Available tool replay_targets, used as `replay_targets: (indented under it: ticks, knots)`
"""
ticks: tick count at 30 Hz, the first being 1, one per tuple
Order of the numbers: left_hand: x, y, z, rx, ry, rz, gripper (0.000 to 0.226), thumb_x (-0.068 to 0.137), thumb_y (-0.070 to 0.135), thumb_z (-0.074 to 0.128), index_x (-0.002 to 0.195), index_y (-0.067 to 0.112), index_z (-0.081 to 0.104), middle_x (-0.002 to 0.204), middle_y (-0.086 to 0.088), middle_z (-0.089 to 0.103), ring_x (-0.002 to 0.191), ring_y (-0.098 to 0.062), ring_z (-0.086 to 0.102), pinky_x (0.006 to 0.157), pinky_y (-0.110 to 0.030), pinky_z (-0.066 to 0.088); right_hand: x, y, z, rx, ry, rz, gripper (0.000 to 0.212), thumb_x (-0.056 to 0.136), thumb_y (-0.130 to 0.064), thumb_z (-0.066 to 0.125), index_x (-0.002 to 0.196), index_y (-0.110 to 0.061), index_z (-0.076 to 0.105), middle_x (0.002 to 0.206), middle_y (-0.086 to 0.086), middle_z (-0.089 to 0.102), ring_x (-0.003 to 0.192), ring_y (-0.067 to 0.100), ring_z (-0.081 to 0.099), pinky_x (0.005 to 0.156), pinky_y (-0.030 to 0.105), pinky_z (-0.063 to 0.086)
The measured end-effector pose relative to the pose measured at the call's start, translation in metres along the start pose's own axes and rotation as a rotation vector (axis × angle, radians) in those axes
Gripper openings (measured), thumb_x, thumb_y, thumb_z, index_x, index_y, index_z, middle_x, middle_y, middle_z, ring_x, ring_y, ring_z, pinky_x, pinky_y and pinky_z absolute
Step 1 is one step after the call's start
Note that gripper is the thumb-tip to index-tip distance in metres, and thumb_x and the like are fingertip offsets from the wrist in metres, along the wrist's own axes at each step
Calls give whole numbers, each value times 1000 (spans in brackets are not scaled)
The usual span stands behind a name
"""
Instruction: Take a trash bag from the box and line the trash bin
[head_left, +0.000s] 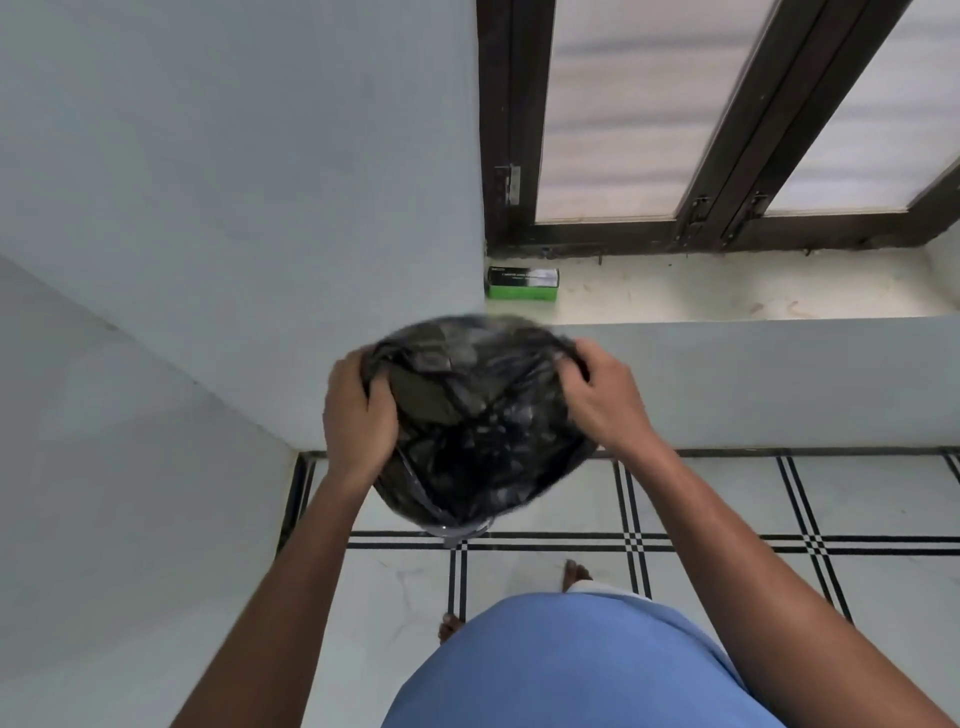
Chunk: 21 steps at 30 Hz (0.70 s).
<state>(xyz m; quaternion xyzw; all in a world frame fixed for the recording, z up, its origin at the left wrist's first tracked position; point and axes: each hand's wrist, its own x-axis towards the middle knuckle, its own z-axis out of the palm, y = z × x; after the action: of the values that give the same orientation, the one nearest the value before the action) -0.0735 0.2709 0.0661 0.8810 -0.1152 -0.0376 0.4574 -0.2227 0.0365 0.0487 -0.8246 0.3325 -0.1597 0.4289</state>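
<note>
Bag (467, 431), black and crinkled, hangs open in the air between both hands, over the tiled floor (727, 499) and in front of the person's blue shirt (571, 665). The left hand (358, 410) is curled shut on the left edge of the mouth; the right hand (602, 395) pinches the right edge with bent fingers. The mouth is pulled wide, and the far rim is blurred. No bin shows in view, so I cannot tell where it stands. Beyond the bag, the green box (522, 283) sits on the sill (727, 291), tucked into the corner below the window (675, 130).

The step looks like opening the bag before lining. To do it well, keep both grips on opposite edges, spread the mouth fully, let air fill the body, then lower it into the bin and fold the rim over evenly.
</note>
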Motion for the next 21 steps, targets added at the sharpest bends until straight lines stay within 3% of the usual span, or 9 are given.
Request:
replay_targets:
  ticks: [3, 5, 6, 8, 10, 11, 15, 18, 21]
  knots:
    - [-7, 14, -8, -4, 238, 281, 45, 102, 7, 53, 145, 19, 59, 144, -6, 55, 112, -13, 60, 88, -23, 40, -6, -25, -10, 156, 413, -338, 20, 116, -17, 54, 127, -9, 70, 97, -5, 73, 78, 4, 61, 72, 19, 51]
    - [-6, -3, -4, 247, 112, 412, 42, 100, 16, 52, 142, 16, 58, 142, -8, 57, 96, -22, 64, 74, -31, 43, -10, -19, -4, -77, 418, -460, 18, 114, -13, 55, 126, -9, 68, 103, 3, 73, 79, 13, 60, 69, 26, 49]
    - [-1, -14, -1, 386, -67, 383, 37, 104, 26, 48, 136, 15, 61, 138, -8, 63, 96, -28, 69, 73, -34, 44, -7, -8, 1, -220, 258, -415, 17, 112, -16, 55, 123, -12, 68, 107, 9, 74, 85, 25, 65, 70, 35, 51]
    - [5, -35, 6, 686, -613, 116, 41, 111, 40, 42, 126, 14, 69, 130, -12, 73, 107, -35, 71, 81, -36, 47, -5, 15, 10, -590, -341, -102, 21, 109, -22, 54, 121, -13, 69, 123, 18, 75, 104, 41, 70, 82, 43, 56]
    - [-1, -53, 8, 927, -1087, -112, 39, 110, 33, 48, 127, 9, 74, 134, -15, 75, 107, -31, 69, 86, -33, 48, -15, 33, 14, -916, -885, 157, 34, 106, -23, 54, 131, -9, 73, 138, 18, 73, 114, 39, 69, 95, 40, 56]
    - [-4, -63, 7, 954, -1159, -155, 39, 107, 27, 49, 130, 8, 74, 136, -14, 74, 108, -29, 69, 88, -33, 50, -23, 36, 13, -965, -1015, 218, 37, 105, -24, 55, 133, -8, 74, 139, 16, 73, 111, 35, 67, 95, 37, 55]
    - [-3, -78, 8, 542, -856, -178, 38, 105, 22, 48, 126, 18, 79, 134, -10, 77, 123, -31, 70, 103, -37, 53, -22, 49, 12, -559, -810, 240, 30, 108, -26, 58, 122, -8, 78, 118, 13, 78, 110, 31, 72, 88, 36, 52]
    - [-4, -41, 5, 213, -337, -146, 37, 112, 22, 46, 136, 15, 72, 139, -10, 72, 131, -32, 64, 99, -32, 43, -12, 31, 10, -265, -324, 132, 27, 113, -27, 54, 113, -10, 75, 113, 15, 79, 109, 34, 72, 85, 39, 51]
    - [-10, -2, -6, -100, 176, 124, 38, 108, 7, 48, 141, 12, 65, 137, -4, 62, 128, -13, 58, 104, -7, 35, -15, -6, 4, 119, 234, -117, 21, 117, -21, 52, 124, -12, 70, 102, 3, 77, 89, 17, 70, 77, 35, 57]
